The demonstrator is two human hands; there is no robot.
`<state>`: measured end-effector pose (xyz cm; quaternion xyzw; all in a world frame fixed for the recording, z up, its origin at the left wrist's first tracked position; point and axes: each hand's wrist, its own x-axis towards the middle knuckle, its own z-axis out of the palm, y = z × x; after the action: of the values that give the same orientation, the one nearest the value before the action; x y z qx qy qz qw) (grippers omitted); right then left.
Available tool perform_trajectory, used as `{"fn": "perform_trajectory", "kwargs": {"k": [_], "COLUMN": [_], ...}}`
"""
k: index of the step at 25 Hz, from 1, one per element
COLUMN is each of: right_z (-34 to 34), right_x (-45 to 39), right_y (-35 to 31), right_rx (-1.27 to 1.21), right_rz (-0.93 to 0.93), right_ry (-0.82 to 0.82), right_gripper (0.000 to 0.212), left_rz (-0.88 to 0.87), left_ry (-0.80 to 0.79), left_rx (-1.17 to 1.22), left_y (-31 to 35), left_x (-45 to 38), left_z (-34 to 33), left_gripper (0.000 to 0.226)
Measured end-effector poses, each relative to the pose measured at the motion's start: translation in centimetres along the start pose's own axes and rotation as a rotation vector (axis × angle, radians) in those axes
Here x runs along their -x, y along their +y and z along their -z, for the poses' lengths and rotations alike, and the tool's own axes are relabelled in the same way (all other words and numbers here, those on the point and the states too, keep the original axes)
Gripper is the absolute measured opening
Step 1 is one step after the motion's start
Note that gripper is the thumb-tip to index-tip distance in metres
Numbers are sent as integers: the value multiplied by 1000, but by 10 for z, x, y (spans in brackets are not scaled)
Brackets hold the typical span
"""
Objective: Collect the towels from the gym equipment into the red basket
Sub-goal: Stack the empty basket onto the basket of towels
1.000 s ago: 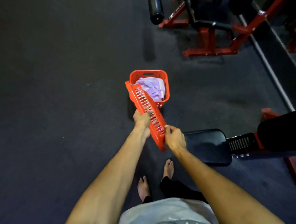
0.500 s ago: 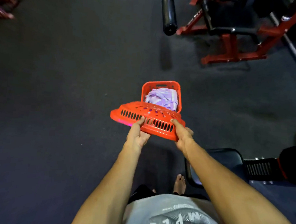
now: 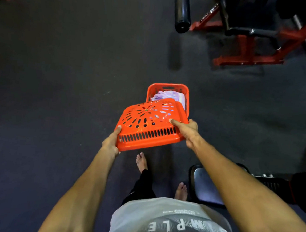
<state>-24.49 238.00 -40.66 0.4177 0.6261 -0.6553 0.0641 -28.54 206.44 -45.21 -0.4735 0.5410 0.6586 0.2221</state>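
The red basket (image 3: 168, 87) stands on the dark gym floor ahead of me, with lilac towels (image 3: 170, 95) bunched inside. I hold its red perforated lid (image 3: 148, 126) flat above and in front of the basket, covering the near part of the opening. My left hand (image 3: 111, 142) grips the lid's near left corner. My right hand (image 3: 185, 130) grips its right edge, thumb on top. How deep the towels go is hidden by the lid.
A red-framed gym machine (image 3: 246, 59) with a black roller pad (image 3: 182, 14) stands ahead to the right. A black padded bench seat (image 3: 203, 188) sits close on my right, beside my bare feet (image 3: 141, 162). Dark floor spreads to the left.
The lid has turned from edge-on upright to lying flat with its top face up, and has moved forward over the basket. Both hands have shifted to its corners.
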Motion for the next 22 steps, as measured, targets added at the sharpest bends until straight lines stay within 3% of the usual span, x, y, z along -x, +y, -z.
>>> {"fn": "perform_trajectory", "kwargs": {"k": [3, 5, 8, 11, 19, 22], "right_z": [-18, -27, -46, -60, -71, -65], "right_x": [-24, -42, -77, -114, -142, -168], "right_y": [-15, -28, -41, -37, -54, -60], "right_rx": [52, 101, 212, 188, 218, 226], "right_rz": [26, 13, -70, -183, -101, -98], "right_ry": [-1, 30, 133, 218, 292, 271], "right_gripper": [62, 72, 119, 155, 146, 149], "left_rz": [2, -36, -54, -111, -151, -223], "left_ry": [5, -19, -144, -186, -263, -218], "left_rx": [2, 24, -20, -128, -556, -662], "left_y": [17, 37, 72, 115, 165, 155], "left_x": [-52, -104, -131, -104, -107, -162], "left_z": [-11, -22, -39, -54, -114, -139], "left_gripper": [70, 88, 108, 84, 89, 111]}}
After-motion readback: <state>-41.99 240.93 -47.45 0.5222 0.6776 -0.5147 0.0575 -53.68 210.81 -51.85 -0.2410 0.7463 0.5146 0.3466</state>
